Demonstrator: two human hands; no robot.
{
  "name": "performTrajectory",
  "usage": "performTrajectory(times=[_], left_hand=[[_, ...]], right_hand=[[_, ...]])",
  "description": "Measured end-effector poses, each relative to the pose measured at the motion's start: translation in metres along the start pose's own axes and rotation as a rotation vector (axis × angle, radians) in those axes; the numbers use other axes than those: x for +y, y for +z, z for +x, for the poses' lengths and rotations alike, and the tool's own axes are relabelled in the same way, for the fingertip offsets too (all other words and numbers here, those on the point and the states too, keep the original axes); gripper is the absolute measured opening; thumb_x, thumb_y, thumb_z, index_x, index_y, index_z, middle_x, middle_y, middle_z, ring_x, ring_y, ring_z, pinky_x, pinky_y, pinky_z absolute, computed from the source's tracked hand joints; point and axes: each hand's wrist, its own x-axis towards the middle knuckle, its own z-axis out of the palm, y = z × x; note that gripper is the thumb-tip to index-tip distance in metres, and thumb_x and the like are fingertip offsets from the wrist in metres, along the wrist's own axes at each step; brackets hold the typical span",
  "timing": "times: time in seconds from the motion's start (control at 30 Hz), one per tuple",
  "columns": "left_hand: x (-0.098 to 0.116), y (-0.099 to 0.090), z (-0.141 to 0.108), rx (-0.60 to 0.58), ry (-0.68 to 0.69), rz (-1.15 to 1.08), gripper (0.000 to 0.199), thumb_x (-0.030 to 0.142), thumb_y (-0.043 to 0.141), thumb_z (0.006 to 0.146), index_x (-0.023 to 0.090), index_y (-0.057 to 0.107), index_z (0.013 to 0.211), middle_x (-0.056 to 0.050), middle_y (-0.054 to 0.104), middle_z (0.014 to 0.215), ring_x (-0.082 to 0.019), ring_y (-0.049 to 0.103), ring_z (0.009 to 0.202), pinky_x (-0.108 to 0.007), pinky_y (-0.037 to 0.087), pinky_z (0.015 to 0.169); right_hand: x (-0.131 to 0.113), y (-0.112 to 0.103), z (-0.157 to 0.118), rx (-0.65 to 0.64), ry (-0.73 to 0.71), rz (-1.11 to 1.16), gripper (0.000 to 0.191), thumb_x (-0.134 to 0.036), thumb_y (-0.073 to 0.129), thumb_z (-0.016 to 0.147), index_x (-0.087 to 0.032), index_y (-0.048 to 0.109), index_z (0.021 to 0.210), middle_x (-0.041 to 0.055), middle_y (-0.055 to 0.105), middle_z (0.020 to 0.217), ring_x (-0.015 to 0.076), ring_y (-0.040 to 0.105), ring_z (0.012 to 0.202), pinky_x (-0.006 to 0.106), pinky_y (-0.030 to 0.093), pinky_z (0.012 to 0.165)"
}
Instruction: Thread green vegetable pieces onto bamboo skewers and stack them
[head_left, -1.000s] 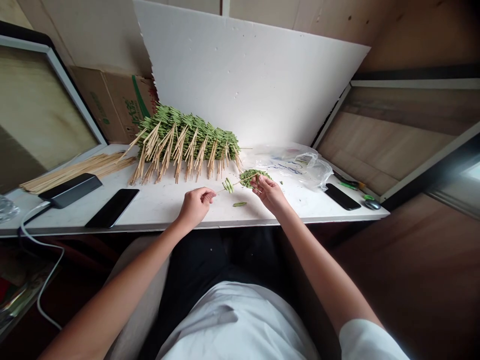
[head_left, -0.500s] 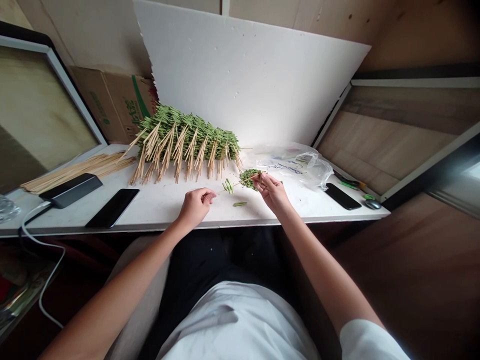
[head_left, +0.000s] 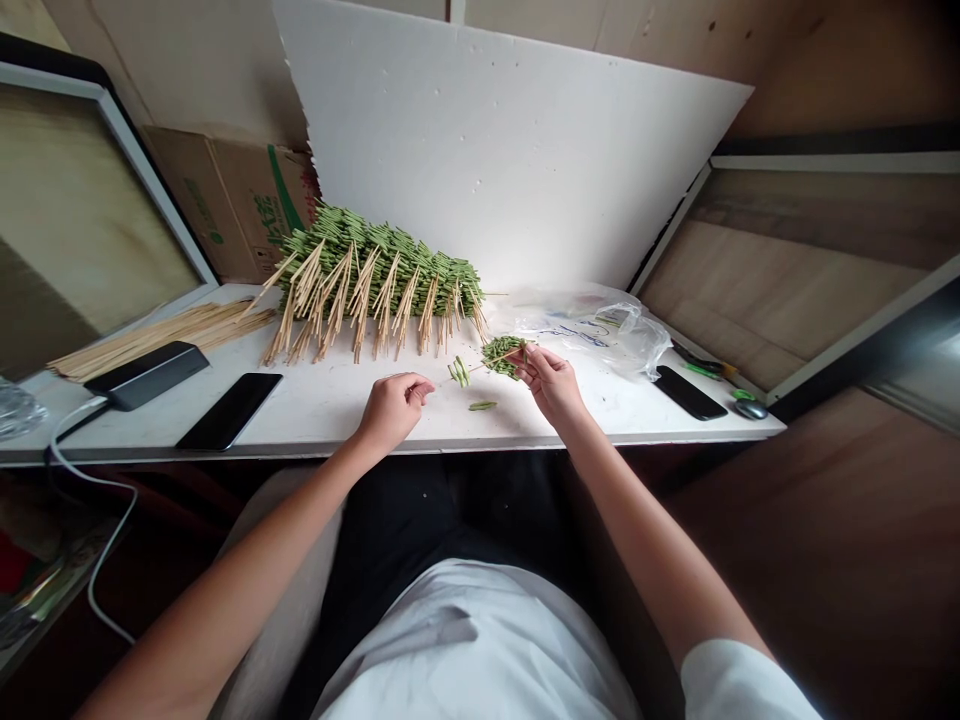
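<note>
Fading from sight left of the loose green pile (head_left: 497,351), a thin stick (head_left: 478,368) carries green pieces (head_left: 459,371); the right hand (head_left: 552,383) partly hides the pile, and what else it covers cannot be told. Left of the pile, the left hand (head_left: 390,411) curls closed on one stick end; the right pinches the other.

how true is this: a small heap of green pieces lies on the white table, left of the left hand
The side is wrong: the head view shows the heap right of the left hand, by the right hand. It does lie on the white table.
</note>
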Motion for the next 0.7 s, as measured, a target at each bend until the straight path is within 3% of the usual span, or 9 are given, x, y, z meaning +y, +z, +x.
performTrajectory(times=[0.23, 0.43, 0.57, 0.7], left_hand=[[-0.0013, -0.0002, -0.0003, 0.012, 0.035, 0.033, 0.02, 0.024, 0.064, 0.095, 0.018, 0.079, 0.082, -0.004, 0.073, 0.07, -0.019, 0.067, 0.063, -0.03, 0.051, 0.067], [-0.0006, 0.0, 0.0006, -0.004, 0.065, -0.002, 0.023, 0.028, 0.062, 0.099, 0.017, 0.078, 0.087, -0.004, 0.073, 0.07, -0.018, 0.067, 0.063, -0.03, 0.052, 0.067], [-0.0013, 0.0026, 0.0009, 0.009, 0.103, -0.045, 0.019, 0.035, 0.073, 0.096, 0.017, 0.077, 0.097, -0.007, 0.076, 0.085, -0.017, 0.065, 0.063, -0.028, 0.052, 0.063], [-0.0003, 0.0031, -0.0002, 0.03, 0.133, -0.021, 0.017, 0.035, 0.077, 0.094, 0.019, 0.076, 0.089, -0.005, 0.076, 0.084, -0.016, 0.064, 0.064, -0.029, 0.053, 0.066]], right_hand=[[0.0013, 0.0016, -0.0009, -0.007, -0.032, -0.027, 0.042, -0.055, 0.097, 0.067, -0.024, 0.083, 0.091, 0.0052, 0.083, 0.097, 0.0263, 0.078, 0.105, 0.034, 0.062, 0.082], [0.0003, 0.0036, -0.0019, -0.014, -0.067, -0.05, 0.041, -0.056, 0.094, 0.071, -0.024, 0.082, 0.094, 0.0047, 0.081, 0.097, 0.0249, 0.075, 0.104, 0.033, 0.061, 0.077], [-0.0025, 0.0036, -0.0012, 0.038, -0.065, -0.034, 0.044, -0.058, 0.095, 0.067, -0.026, 0.08, 0.093, 0.0039, 0.08, 0.097, 0.025, 0.074, 0.105, 0.032, 0.059, 0.076], [-0.0006, 0.0041, -0.0005, 0.082, -0.058, -0.054, 0.046, -0.061, 0.095, 0.065, -0.026, 0.08, 0.09, 0.0046, 0.08, 0.097, 0.0259, 0.074, 0.106, 0.032, 0.056, 0.076]])
